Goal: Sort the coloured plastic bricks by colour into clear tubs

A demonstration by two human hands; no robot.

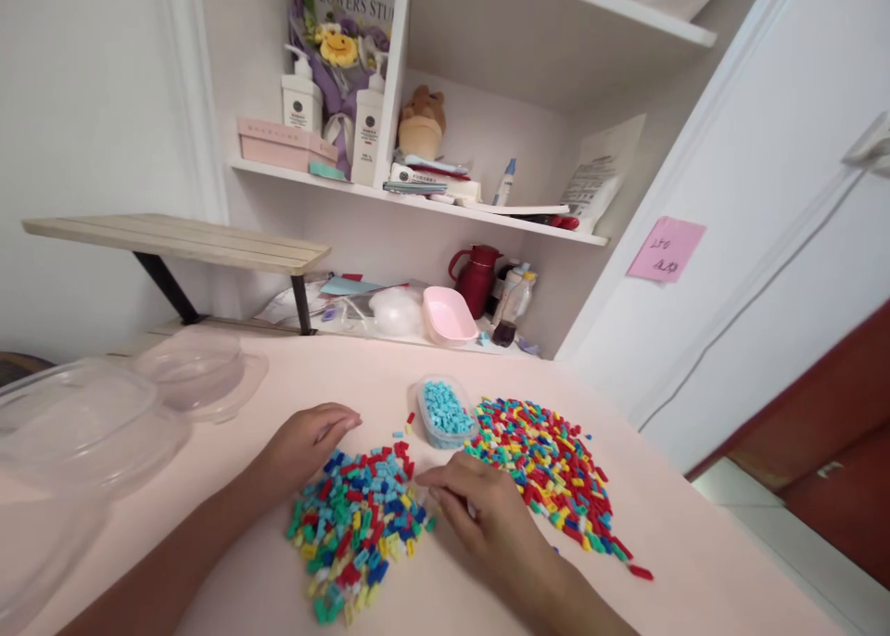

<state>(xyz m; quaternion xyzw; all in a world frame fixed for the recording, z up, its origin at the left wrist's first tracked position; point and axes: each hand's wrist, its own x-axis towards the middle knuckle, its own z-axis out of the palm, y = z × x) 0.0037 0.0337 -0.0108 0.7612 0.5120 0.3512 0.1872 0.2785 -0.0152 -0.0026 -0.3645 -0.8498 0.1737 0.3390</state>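
Note:
My left hand (306, 441) rests on its side at the upper left edge of a loose pile of small plastic building bricks (365, 515) in mixed colours. Its fingers are loosely bent, with nothing visible in them. From the right, my right hand (483, 502) reaches to the same pile's right edge, index finger stretched out and thumb a little below it. No brick shows between its fingers. Beyond the hands stands a clear plastic tub (453, 438) holding light blue bricks (445, 404). A second mixed pile of bricks (556, 469) spreads to the right of the tub.
Clear plastic containers (76, 413) stand on the left of the pink tabletop (306, 367). At the back are a pink basin (449, 314), a red jug (478, 279) and a bottle with dark liquid (514, 307). A small wooden stand (181, 239) rises at the back left.

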